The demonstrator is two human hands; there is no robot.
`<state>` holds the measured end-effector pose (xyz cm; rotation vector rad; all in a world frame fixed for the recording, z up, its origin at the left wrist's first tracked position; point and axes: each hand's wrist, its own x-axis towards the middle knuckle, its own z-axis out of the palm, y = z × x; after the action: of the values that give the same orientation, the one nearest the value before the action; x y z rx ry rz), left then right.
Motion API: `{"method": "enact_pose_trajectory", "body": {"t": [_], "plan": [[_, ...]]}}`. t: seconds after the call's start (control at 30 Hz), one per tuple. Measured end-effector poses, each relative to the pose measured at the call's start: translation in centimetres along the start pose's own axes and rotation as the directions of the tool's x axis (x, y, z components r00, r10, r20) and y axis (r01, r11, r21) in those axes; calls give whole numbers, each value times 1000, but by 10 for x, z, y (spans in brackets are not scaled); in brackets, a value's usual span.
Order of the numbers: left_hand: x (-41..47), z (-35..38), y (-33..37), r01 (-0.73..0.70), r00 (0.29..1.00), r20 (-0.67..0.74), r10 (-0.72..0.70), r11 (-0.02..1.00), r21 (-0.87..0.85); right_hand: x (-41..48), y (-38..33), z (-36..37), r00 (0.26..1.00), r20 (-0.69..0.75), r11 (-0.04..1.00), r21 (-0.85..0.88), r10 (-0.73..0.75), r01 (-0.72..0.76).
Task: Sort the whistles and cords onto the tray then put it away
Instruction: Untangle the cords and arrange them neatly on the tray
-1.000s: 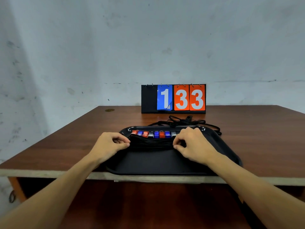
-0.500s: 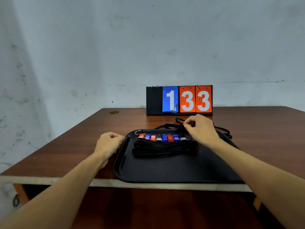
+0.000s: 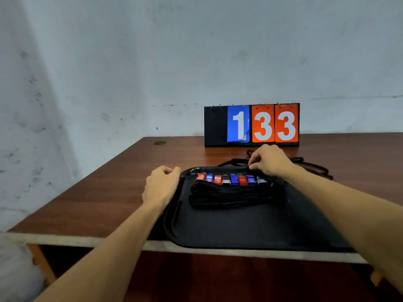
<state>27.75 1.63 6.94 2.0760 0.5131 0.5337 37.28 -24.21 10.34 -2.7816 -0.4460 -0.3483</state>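
With your left hand [image 3: 161,188] curled and empty at the left rim of the tray [image 3: 172,216], pinch the loose cords [image 3: 309,165] on the worktop [image 3: 98,192] beyond its far rim, where your right hand [image 3: 270,163] bends (grip unclear), and lift them clear of the whistles [image 3: 231,179].

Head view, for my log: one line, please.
left hand curled beside tray | right hand pinches loose cords | whistles, bundled cords on tray

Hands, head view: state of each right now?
Left hand: fingers curled against the tray rim; a grip cannot be told.
Right hand: pinches a loose black cord behind the tray.
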Motion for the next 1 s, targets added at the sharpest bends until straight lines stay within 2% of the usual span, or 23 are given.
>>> {"method": "enact_pose_trajectory", "body": {"t": [0.07, 0.17, 0.2, 0.27, 0.3, 0.33, 0.4, 0.43, 0.57, 0.77, 0.9, 1.0], "plan": [[-1, -1, -1, -17, 1000, 1, 18, 999, -39, -4, -4, -5, 996, -94, 990, 137, -3, 16], [-6, -4, 1, -47, 997, 62, 53, 995, -88, -13, -11, -22, 974, -224, 978, 198, -21, 67], [-7, -8, 2, -37, 988, 146, 59, 988, -150, -17, -13, -29, 962, -273, 972, 216, -27, 89], [-11, -22, 9, 76, 931, 363, 19, 966, -246, -25, -18, -46, 927, -375, 952, 279, -17, 130], [-12, -30, 12, 105, 900, 435, 5, 968, -228, -28, -21, -53, 908, -418, 922, 363, 30, 137], [-13, -35, 17, 68, 881, 474, 13, 986, -154, -32, -25, -61, 891, -440, 859, 493, 109, 138], [-18, -37, 32, -83, 888, 457, 60, 996, 30, -39, -31, -76, 870, -421, 659, 734, 255, 161], [-27, -35, 46, -137, 897, 432, 93, 988, 71, -42, -35, -83, 866, -405, 577, 797, 293, 178], [-68, -20, 109, -288, 869, 388, 306, 952, -105, -62, -54, -109, 888, -355, 338, 907, 293, 251], [-111, -11, 169, -427, 821, 274, 501, 857, -287, -95, -76, -136, 913, -354, 236, 923, 203, 305], [-114, -16, 179, -508, 767, 311, 561, 828, -238, -114, -86, -153, 913, -377, 208, 916, 158, 343], [-116, -19, 175, -522, 754, 328, 569, 822, -226, -124, -84, -162, 908, -387, 139, 920, 160, 367]]}}
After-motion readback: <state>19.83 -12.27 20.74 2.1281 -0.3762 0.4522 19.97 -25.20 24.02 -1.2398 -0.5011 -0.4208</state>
